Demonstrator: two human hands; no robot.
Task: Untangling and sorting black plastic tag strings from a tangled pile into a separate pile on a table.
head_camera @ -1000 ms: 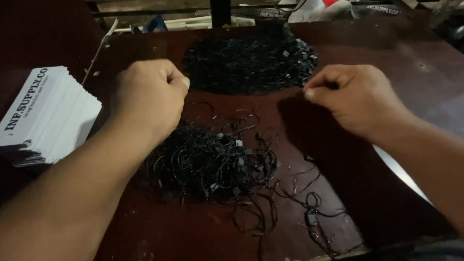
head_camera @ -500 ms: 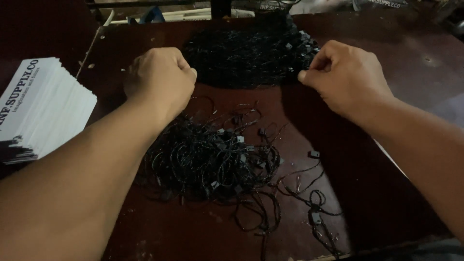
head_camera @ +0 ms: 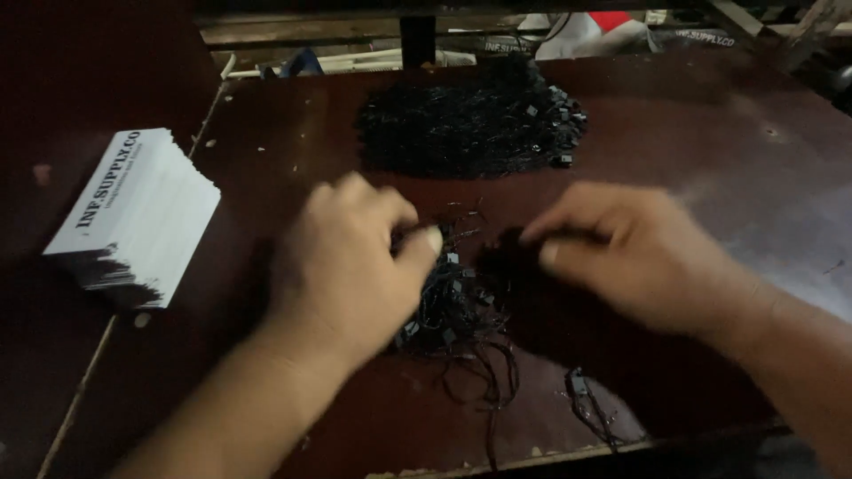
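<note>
A loose tangle of thin black strings with small black tags point(head_camera: 457, 306) lies on the dark brown table point(head_camera: 692, 142). My left hand point(head_camera: 351, 262) rests on the tangle's left side, fingers curled into the strings. My right hand point(head_camera: 626, 253) is just right of it, fingers bent and pinched low over the pile's upper right edge. Motion blur hides what the fingertips hold. Farther back sits a larger, neater heap of the same black strings point(head_camera: 470, 124).
A stack of white printed cards point(head_camera: 133, 217) stands at the left. A few stray strings point(head_camera: 590, 408) trail toward the table's front edge. A thin pale stick point(head_camera: 80, 399) lies along the left side. Boards and clutter run behind the table.
Both hands have come down and toward me from the far heap onto the near tangle, moving closer together. The view has shifted, and the tangle now looks bunched under them.
</note>
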